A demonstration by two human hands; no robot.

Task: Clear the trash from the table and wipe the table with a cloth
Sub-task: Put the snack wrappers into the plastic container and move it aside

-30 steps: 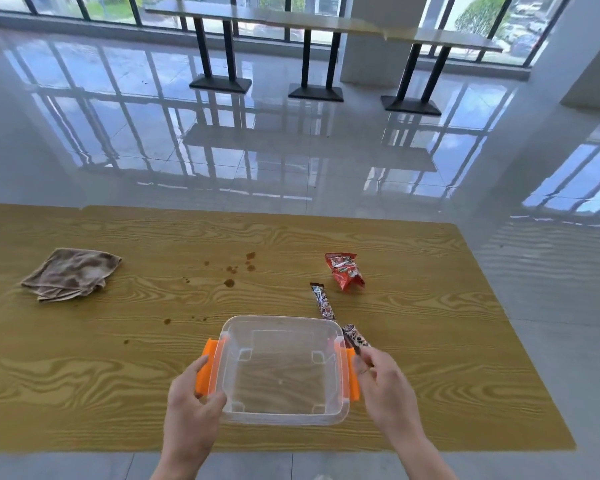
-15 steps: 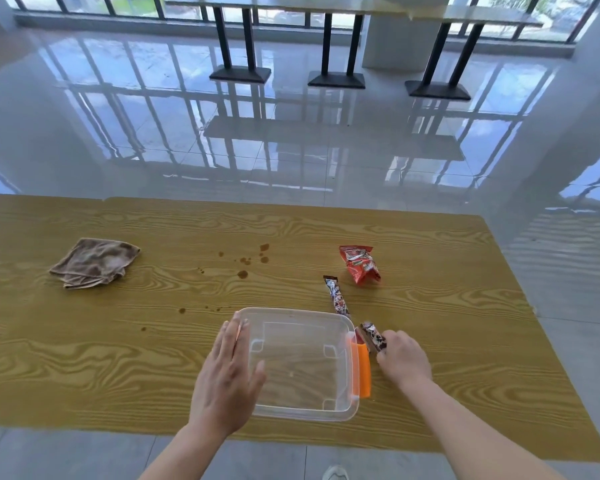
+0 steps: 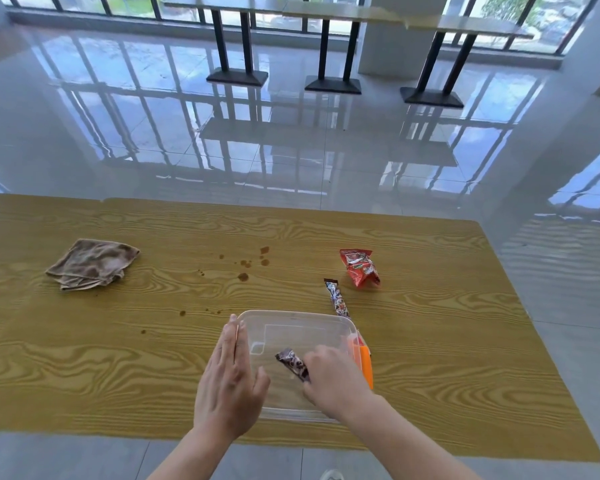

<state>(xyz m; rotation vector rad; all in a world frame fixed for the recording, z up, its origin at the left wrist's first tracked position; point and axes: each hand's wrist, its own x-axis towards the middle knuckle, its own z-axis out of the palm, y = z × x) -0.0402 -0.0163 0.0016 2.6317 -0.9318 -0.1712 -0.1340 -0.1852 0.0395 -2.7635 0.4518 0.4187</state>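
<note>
A clear plastic box [image 3: 293, 318] with orange latches stands near the front edge of the wooden table [image 3: 465, 341]. My left hand [image 3: 231, 382] lies flat against the box's left side, fingers straight. Over the inside of the box, my right hand [image 3: 333, 377] pinches a small dark wrapper [image 3: 292, 363]. A long dark wrapper [image 3: 336, 297] lies just behind the box, and a crumpled red wrapper [image 3: 360, 268] lies further back right. A brown cloth [image 3: 92, 265] is bunched at the left. Brown spill spots [image 3: 245, 266] mark the middle of the table.
Smaller brown drops [image 3: 182, 313] dot the wood left of the box. Beyond the table's far edge is glossy tiled floor, with black pedestal table legs [image 3: 333, 64] by the windows.
My right hand picked the small dark wrapper up from beside the box's right latch and carried it left, over the box. My left hand stays on the box's left side.
</note>
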